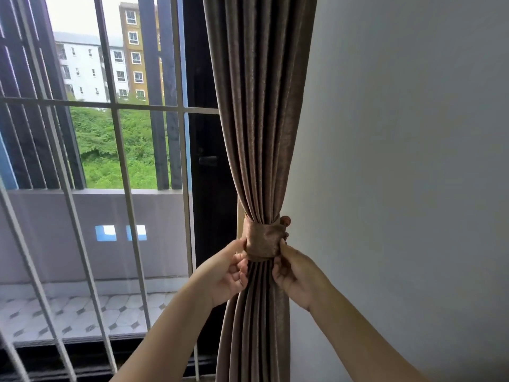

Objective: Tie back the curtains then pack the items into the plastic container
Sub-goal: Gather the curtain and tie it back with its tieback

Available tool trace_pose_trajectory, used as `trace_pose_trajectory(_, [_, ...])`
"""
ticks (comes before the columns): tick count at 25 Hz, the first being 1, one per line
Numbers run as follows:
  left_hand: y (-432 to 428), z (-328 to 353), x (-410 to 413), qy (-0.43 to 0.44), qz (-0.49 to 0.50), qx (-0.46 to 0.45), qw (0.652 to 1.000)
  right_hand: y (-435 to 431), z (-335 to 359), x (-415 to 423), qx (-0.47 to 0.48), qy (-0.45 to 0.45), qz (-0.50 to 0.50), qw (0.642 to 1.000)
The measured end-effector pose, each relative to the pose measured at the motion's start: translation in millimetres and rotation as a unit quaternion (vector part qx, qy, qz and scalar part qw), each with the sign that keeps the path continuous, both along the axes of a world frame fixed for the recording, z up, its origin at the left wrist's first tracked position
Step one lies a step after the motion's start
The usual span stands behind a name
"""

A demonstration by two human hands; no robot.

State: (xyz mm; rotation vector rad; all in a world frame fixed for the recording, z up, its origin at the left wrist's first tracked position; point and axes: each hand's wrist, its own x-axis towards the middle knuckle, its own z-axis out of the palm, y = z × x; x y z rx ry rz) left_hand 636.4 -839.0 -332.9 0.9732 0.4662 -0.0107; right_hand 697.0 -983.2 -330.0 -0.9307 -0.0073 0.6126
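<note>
Brown pleated fabric curtain (259, 133) gathered by matching brown fabric tieback band (261, 241); left hand (230, 274) and right hand (293, 274) pinching band's sides.

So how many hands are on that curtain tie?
2. The left hand grips the tieback band's left side, the right hand its right side.

Both arms bare, reaching up and forward, forearms converging. Left hand (230, 274) palm turned inward, fingers curled, thumb and fingertips pinching. Right hand (292, 268) opposite it at equal height, fingers bent, likewise pinched. Hands close, not touching.
</note>
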Motion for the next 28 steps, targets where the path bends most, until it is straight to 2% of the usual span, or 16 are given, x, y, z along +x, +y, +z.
trace_pose_trajectory(4, [-7,2,-1,-0.015,0.059,-0.043,0.997,-5,-4,0,0.008,-0.011,-0.016,1.0])
trace_pose_trajectory(13, [-7,-6,1,-0.001,0.069,-0.074,0.995,-6,-5,-10,0.008,0.007,-0.01,1.0])
trace_pose_trajectory(17, [-4,1,7,0.009,0.092,-0.038,0.995,-6,-2,-14,0.038,0.05,-0.03,0.998])
trace_pose_trajectory(20, [0,2,9,0.012,0.1,-0.022,0.995,-6,-3,-16,0.044,0.044,-0.009,0.998])
trace_pose_trajectory(23, [2,1,8,0.021,0.061,-0.04,0.997,-6,-2,-18,0.028,0.021,0.002,0.999])
trace_pose_trajectory(28, [-2,-1,7,0.052,-0.04,0.004,0.998,-10,-3,-15,-0.006,-0.005,-0.014,1.0])
